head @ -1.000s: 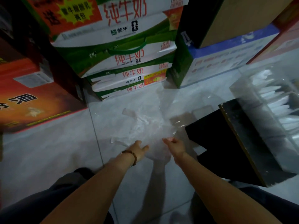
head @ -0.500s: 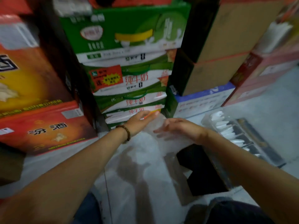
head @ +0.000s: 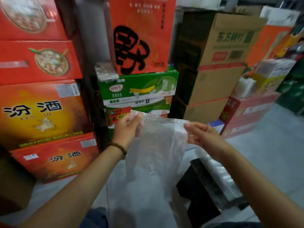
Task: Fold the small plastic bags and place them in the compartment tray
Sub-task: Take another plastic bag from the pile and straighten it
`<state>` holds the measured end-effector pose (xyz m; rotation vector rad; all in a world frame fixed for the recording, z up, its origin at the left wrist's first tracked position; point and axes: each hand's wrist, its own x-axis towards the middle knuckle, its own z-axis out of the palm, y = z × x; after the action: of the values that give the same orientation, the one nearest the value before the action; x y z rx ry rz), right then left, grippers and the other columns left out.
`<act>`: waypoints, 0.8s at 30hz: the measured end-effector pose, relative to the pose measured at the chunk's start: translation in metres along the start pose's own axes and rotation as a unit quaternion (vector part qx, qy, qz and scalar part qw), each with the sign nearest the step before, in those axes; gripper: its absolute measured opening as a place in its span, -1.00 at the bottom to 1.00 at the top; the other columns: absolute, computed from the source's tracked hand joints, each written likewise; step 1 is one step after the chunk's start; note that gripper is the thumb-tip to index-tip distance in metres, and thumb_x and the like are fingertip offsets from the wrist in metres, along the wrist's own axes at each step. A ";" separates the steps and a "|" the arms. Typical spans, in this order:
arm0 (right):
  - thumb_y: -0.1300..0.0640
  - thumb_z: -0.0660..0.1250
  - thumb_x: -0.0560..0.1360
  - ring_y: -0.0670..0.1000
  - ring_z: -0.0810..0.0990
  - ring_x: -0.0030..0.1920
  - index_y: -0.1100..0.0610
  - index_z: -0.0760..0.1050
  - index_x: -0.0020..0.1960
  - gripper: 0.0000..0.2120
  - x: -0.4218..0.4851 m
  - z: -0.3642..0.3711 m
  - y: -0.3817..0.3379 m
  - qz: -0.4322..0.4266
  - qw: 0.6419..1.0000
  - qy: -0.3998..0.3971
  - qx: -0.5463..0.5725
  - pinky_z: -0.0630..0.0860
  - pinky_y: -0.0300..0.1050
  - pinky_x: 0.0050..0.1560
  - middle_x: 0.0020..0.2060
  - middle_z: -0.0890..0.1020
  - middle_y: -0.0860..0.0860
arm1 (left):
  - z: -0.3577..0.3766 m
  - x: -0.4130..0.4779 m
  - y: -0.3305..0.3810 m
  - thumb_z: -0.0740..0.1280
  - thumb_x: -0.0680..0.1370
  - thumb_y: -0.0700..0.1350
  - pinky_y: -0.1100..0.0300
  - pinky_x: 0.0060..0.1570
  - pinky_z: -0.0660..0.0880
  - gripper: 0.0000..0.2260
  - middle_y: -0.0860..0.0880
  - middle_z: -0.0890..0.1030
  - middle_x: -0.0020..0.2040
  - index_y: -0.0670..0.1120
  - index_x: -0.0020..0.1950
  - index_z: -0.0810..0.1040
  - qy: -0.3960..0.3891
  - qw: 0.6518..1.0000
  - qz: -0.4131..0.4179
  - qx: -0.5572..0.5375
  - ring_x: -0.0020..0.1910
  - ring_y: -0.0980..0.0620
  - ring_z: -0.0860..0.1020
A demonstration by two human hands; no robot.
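Head, hands [head: 126, 129] [head: 203, 137] pinch bag [head: 156, 145] top edge

Red cartons [head: 41, 112] stacked left of your left hand [head: 127, 129], green cases [head: 139, 91] beyond it, brown boxes [head: 218, 66] beyond your right hand [head: 204, 137], pale tiled floor [head: 271, 145] below both.

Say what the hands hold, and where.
A bag, by its top edge: left hand grips the left corner, right hand pinches the right corner.

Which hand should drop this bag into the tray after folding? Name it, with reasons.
Right, probably. The right hand pinches the plastic bag at one top corner, and the compartment tray lies below that forearm; the left hand grips the far corner.
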<state>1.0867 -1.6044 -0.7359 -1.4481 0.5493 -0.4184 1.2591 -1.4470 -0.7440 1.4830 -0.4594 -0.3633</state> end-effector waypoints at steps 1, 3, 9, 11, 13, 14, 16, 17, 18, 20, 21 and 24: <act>0.05 0.37 0.46 -0.04 0.60 -0.27 0.16 0.61 -0.04 -0.81 -0.001 0.003 0.002 -0.018 0.999 0.036 0.032 0.61 -0.27 -0.18 -0.27 0.65 0.04 | 0.000 -0.003 0.002 0.27 0.59 -0.12 0.39 -0.54 0.39 -0.83 0.00 0.49 -0.42 -0.15 -0.17 0.46 0.021 1.000 0.006 -0.014 -0.58 0.24 0.42; -0.05 0.36 0.40 -0.09 0.60 -0.26 0.12 0.61 -0.02 -0.73 -0.005 0.016 0.005 -0.036 0.997 0.062 0.042 0.58 -0.28 -0.17 -0.28 0.64 0.00 | 0.001 -0.008 0.000 0.26 0.60 -0.08 0.38 -0.52 0.40 -0.83 -0.01 0.48 -0.37 -0.17 -0.09 0.49 0.037 0.999 0.008 -0.019 -0.54 0.22 0.43; 0.14 0.33 0.57 -0.12 0.33 -0.50 0.42 0.33 -0.35 -0.55 -0.003 0.058 0.012 -0.157 0.972 0.175 -0.008 0.32 -0.31 -0.44 -0.50 0.35 0.10 | 0.005 -0.012 -0.011 0.29 0.58 -0.05 0.38 -0.14 0.50 -0.79 -0.01 0.63 -0.07 -0.15 0.12 0.56 0.071 0.996 0.051 0.015 -0.06 0.04 0.60; 0.11 0.32 0.57 -0.13 0.23 -0.49 0.41 0.31 -0.34 -0.54 0.000 0.059 0.010 -0.166 0.967 0.196 0.005 0.22 -0.30 -0.47 -0.49 0.28 0.07 | 0.005 -0.012 -0.004 0.29 0.58 -0.13 0.52 -0.14 0.42 -0.88 0.05 0.61 -0.06 -0.13 0.06 0.56 0.082 0.993 0.084 0.021 -0.05 0.15 0.56; 0.07 0.30 0.59 -0.15 0.27 -0.51 0.30 0.39 -0.41 -0.54 0.001 0.055 0.004 -0.140 0.975 0.173 0.018 0.25 -0.31 -0.46 -0.53 0.34 -0.01 | 0.003 -0.008 0.001 0.28 0.59 -0.14 0.55 -0.11 0.40 -0.84 0.02 0.61 -0.03 -0.18 0.10 0.56 0.079 0.991 0.108 0.028 -0.05 0.21 0.54; 0.06 0.28 0.59 -0.17 0.30 -0.53 0.16 0.44 -0.48 -0.53 0.001 0.054 0.000 -0.116 0.981 0.151 0.017 0.28 -0.34 -0.47 -0.56 0.38 -0.07 | 0.002 -0.005 0.001 0.28 0.59 -0.14 0.53 -0.08 0.42 -0.80 -0.02 0.61 0.02 -0.21 0.13 0.56 0.075 0.990 0.114 0.028 -0.02 0.19 0.55; 0.02 0.26 0.59 -0.18 0.43 -0.52 0.02 0.52 -0.49 -0.53 0.001 0.052 -0.005 -0.081 0.992 0.094 -0.005 0.36 -0.39 -0.45 -0.56 0.48 -0.13 | 0.002 0.000 0.001 0.27 0.59 -0.11 0.43 0.04 0.46 -0.74 -0.08 0.61 0.13 -0.22 0.19 0.55 0.063 0.992 0.108 0.028 0.09 0.10 0.56; 0.02 0.25 0.60 -0.16 0.54 -0.45 0.01 0.59 -0.40 -0.60 0.003 0.051 -0.005 -0.076 0.995 0.069 -0.010 0.44 -0.38 -0.38 -0.50 0.58 -0.10 | 0.001 0.002 0.000 0.28 0.59 -0.08 0.33 0.11 0.48 -0.75 -0.08 0.61 0.15 -0.19 0.18 0.56 0.055 0.993 0.097 0.032 0.14 0.06 0.56; 0.02 0.24 0.60 -0.10 0.65 -0.34 0.06 0.65 -0.25 -0.67 0.004 0.050 -0.007 -0.069 0.996 0.048 -0.005 0.52 -0.34 -0.31 -0.38 0.67 -0.05 | 0.001 0.004 0.000 0.27 0.59 -0.07 0.26 0.10 0.50 -0.79 -0.05 0.63 0.11 -0.13 0.14 0.58 0.047 0.994 0.087 0.039 0.13 0.07 0.56; 0.03 0.21 0.61 0.02 0.72 -0.10 0.19 0.65 0.05 -0.70 0.007 0.047 -0.007 -0.055 0.998 0.029 0.008 0.60 -0.25 -0.19 -0.11 0.73 0.04 | 0.000 0.004 0.001 0.27 0.59 -0.06 0.26 -0.06 0.47 -0.92 0.06 0.63 -0.05 0.01 0.01 0.55 0.048 0.995 0.074 0.054 -0.04 0.15 0.57; 0.04 0.20 0.62 0.05 0.71 -0.03 0.21 0.62 0.13 -0.69 0.011 0.045 -0.007 -0.054 0.998 0.024 0.017 0.61 -0.23 -0.15 -0.02 0.72 0.06 | -0.002 0.006 0.001 0.28 0.58 -0.05 0.27 -0.12 0.44 -0.97 0.08 0.61 -0.09 0.04 -0.02 0.51 0.064 0.993 0.074 0.065 -0.11 0.16 0.55; 0.09 0.11 0.64 0.01 0.68 0.06 0.20 0.56 0.19 -0.69 0.019 0.042 -0.007 -0.048 0.995 0.007 0.086 0.62 -0.21 -0.05 0.08 0.69 0.06 | -0.008 0.006 0.004 0.32 0.54 0.01 0.27 -0.06 0.44 -0.83 0.06 0.56 0.05 0.02 0.10 0.46 0.115 0.981 0.113 0.105 -0.04 0.14 0.52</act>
<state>1.1268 -1.5818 -0.7288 -1.3094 0.4448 -0.5383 1.2684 -1.4429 -0.7403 1.6345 -0.4848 0.0383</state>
